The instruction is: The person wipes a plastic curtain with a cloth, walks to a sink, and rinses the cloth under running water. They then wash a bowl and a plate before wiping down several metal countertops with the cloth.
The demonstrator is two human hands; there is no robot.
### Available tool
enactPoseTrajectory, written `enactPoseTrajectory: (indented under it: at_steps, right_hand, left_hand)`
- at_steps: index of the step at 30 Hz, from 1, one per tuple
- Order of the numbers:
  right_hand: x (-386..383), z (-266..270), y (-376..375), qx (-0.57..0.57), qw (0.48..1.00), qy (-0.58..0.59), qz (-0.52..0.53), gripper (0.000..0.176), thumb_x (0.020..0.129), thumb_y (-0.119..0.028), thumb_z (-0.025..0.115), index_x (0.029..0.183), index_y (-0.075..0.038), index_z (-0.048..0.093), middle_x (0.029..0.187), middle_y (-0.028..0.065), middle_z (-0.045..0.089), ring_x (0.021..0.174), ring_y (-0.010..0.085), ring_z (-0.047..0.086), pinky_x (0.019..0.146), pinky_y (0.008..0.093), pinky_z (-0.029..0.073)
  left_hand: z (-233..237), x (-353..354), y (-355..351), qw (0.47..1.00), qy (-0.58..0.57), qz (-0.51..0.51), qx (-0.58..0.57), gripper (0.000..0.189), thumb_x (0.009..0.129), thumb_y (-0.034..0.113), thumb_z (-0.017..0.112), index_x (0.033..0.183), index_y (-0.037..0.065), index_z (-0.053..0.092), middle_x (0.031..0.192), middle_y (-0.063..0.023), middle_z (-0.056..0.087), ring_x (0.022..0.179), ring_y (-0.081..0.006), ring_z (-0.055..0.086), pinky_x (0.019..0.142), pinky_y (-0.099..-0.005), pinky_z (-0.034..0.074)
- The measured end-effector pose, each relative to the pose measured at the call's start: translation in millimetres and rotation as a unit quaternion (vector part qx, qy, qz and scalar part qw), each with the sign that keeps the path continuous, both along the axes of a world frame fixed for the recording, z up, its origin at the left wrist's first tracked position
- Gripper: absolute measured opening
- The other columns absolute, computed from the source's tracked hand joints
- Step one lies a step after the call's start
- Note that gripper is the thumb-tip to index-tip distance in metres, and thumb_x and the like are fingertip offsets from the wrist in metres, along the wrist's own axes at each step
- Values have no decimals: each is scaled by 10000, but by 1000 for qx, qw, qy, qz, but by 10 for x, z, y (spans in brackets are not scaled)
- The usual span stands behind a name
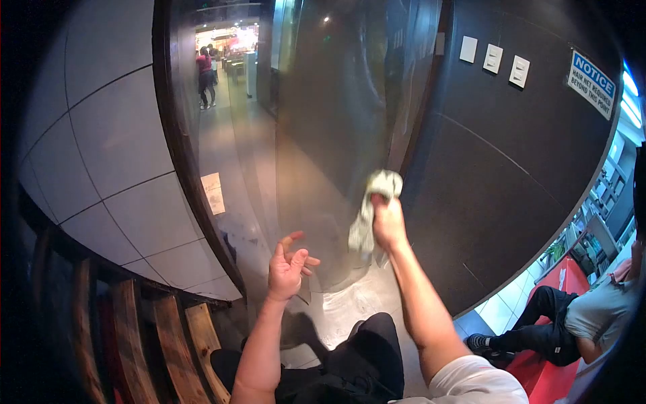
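Note:
A pale, crumpled cloth is gripped in my right hand, partly blurred and overlapping a clear plastic strip curtain in the doorway. One end of the cloth bunches above my fist while the rest hangs down on its left side. My left hand is raised in front of the curtain's lower part, fingers apart and slightly curled, holding nothing. Light reflects off the curtain, and a lit space shows through it.
Wooden slats stand at lower left below a tiled wall. On the right, a dark wall carries white switches and a notice sign. A person sits on a red seat at far right.

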State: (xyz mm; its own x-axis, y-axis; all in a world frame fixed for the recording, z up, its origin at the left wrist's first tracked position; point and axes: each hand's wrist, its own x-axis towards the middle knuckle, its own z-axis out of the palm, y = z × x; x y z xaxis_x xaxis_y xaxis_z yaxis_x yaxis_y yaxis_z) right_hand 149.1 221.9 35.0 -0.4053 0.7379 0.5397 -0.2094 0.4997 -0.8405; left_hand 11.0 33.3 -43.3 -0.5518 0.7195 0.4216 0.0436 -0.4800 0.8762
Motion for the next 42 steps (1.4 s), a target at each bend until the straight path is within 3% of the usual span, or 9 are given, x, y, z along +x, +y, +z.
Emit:
enactPoseTrajectory:
  at_steps: [7,10,13,15,20,23,31,37,42]
  right_hand:
    - [499,-1876,-726,-259,954,1,152,207,932,-200,520,953,-22,623,804,85,662,728,207,657,668,348,529]
    - [795,-2872,-961,16,895,-435,97,414,880,-290,571,645,52,582,559,240,523,515,222,544,502,439,423]
    - [1011,-3421,-1405,-150,921,-231,276,377,921,-242,580,1133,68,604,1033,206,683,989,230,633,899,357,479]
    - [980,-3037,-1265,-176,871,-449,92,385,939,-260,558,1164,48,606,1109,204,660,1046,234,603,928,361,449]
    - [838,-1616,-486,-172,953,-66,-239,386,959,-209,510,1250,44,543,1216,171,618,1104,295,581,959,384,421]
    - [765,-524,-374,102,948,112,-279,349,966,-97,465,1277,41,539,1297,135,580,1205,229,517,1031,335,350]
    - [403,19,-939,367,907,-61,-196,500,787,-22,601,1285,-60,599,1171,156,594,1054,281,560,942,359,442]
    - [365,-19,-1010,319,932,48,-162,426,812,-104,650,1216,10,579,1101,149,573,996,297,586,873,368,476]
    - [183,-295,-1571,482,827,-289,5,562,771,-357,676,1290,-166,572,1446,129,433,1276,389,420,1052,539,323]
  left_hand:
    - [41,-308,-72,1000,-16,-9,-5,474,964,286,589,1332,51,404,712,-61,681,549,-86,608,464,-170,437]
    - [74,-242,-113,999,-39,-16,-18,485,961,302,591,1332,52,404,703,-68,683,537,-86,599,473,-179,441]
    - [201,-293,-166,999,-20,-12,-24,492,958,315,596,1329,54,407,705,-72,686,535,-90,595,497,-193,452]
    - [137,-246,-238,999,-23,-16,-30,491,954,317,602,1323,53,415,724,-79,690,552,-98,604,518,-205,465]
    - [-60,-162,-204,991,-53,-110,62,411,919,261,658,1233,39,512,862,-130,704,780,-187,686,755,-310,544]
    - [-124,24,-237,928,-143,-284,194,470,886,212,683,1303,85,508,1022,-126,689,1026,-255,647,1036,-564,381]
    - [-42,499,-342,812,-322,-381,303,546,1010,273,406,1495,420,202,1515,-192,318,1344,-478,351,1075,-717,193]
    - [-151,274,-436,812,-324,-411,260,524,1039,296,342,1502,428,137,1490,-190,364,1350,-425,371,1067,-658,296]
    - [-413,418,-258,857,-352,-295,232,717,964,279,534,1542,207,116,1491,-69,366,1362,-237,376,1131,-405,320]
